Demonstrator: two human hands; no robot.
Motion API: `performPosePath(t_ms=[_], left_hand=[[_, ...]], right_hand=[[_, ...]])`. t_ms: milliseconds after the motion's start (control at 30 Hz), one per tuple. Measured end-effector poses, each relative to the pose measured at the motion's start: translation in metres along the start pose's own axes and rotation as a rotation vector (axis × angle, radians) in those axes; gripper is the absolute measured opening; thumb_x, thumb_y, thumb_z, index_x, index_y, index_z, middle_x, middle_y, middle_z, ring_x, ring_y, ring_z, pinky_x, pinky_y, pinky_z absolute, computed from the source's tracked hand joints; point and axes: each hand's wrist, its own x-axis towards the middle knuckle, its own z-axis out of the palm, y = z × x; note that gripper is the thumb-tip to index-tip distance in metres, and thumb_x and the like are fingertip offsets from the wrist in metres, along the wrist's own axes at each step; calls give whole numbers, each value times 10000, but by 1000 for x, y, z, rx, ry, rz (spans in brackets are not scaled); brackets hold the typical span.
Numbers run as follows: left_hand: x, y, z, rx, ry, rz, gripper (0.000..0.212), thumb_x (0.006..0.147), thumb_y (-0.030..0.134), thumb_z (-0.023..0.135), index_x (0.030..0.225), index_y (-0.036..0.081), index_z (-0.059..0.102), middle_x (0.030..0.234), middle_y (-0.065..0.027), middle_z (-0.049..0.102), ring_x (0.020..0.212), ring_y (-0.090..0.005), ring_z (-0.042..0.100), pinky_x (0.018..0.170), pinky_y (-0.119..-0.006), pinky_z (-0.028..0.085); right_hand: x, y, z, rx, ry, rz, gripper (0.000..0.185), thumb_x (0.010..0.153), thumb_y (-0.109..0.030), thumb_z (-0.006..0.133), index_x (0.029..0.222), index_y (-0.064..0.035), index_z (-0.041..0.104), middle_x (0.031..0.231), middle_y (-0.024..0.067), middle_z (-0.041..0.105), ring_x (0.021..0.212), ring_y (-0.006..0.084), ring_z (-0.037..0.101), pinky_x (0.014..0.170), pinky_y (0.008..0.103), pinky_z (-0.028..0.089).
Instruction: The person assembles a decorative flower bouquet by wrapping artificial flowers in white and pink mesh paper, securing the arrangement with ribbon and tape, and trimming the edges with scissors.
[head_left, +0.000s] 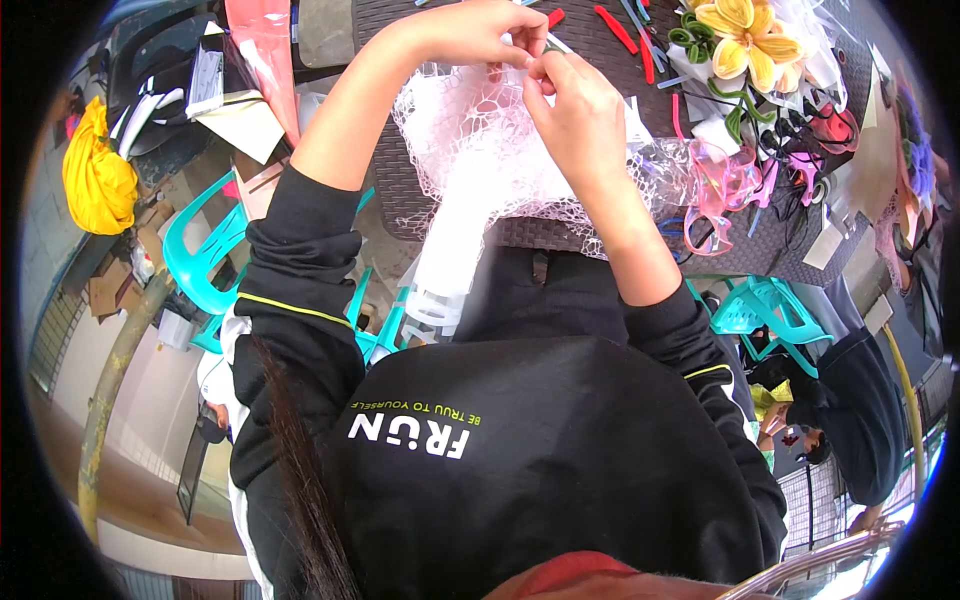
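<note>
My left hand (487, 34) and my right hand (577, 105) meet at their fingertips near the far side of the brown woven-pattern table (397, 176). Thumbs and fingers are pinched close together; anything between them is too small to make out. Pale pink web-like mesh wrap (517, 172) spreads on the table below both hands. A bright white strip (457, 225) lies over the mesh and hangs past the near table edge, its detail washed out by glare. My right wrist passes above the mesh's right part.
Yellow fuzzy-wire flowers (750, 41) lie at the far right, with pink glue guns (806, 172) and iridescent pink film ribbon (712, 187) nearer. Red strips (619, 30) are scattered beyond my hands. Teal plastic chairs (202, 247) stand around; another person (862, 405) is at right.
</note>
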Motion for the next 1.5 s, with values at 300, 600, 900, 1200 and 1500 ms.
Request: performPosePath(t_ms=[300, 600, 900, 1200, 1500], left_hand=[[3, 0, 1, 56, -13, 26, 165, 837, 163, 604, 899, 28, 532, 789, -34, 569, 629, -99, 559, 567, -250, 478], [4, -4, 2, 96, 17, 101, 157, 835, 139, 602, 911, 23, 530, 815, -41, 573, 639, -105, 564, 574, -251, 485], [7, -2, 2, 45, -39, 33, 178, 845, 166, 605, 912, 21, 528, 819, -46, 575, 650, -115, 577, 569, -254, 495], [7, 1, 2, 54, -31, 38, 189, 848, 180, 602, 909, 17, 528, 818, -52, 580, 657, -117, 576, 558, -253, 500], [9, -7, 5, 133, 23, 117, 137, 839, 126, 576, 909, 16, 536, 828, -53, 584, 691, -116, 572, 565, -250, 505]], right_hand=[[1, -4, -5, 43, -44, 79, 94, 755, -83, 629, 746, -29, 553, 690, 110, 572, 658, 277, 602, 586, 384, 485], [1, -2, -4, -8, -40, 87, 90, 736, -70, 663, 771, -36, 587, 697, 82, 592, 622, 209, 605, 577, 323, 488], [-1, 0, 0, -26, 6, 68, 96, 734, -73, 664, 755, -36, 577, 678, 76, 575, 617, 211, 592, 575, 328, 477], [-2, 0, 1, 9, 3, 112, 93, 729, -66, 662, 751, -30, 579, 682, 81, 583, 619, 210, 591, 586, 324, 479], [-2, -7, 1, 178, -25, 262, 78, 737, -71, 662, 780, -30, 611, 683, 97, 599, 625, 226, 610, 592, 333, 490]])
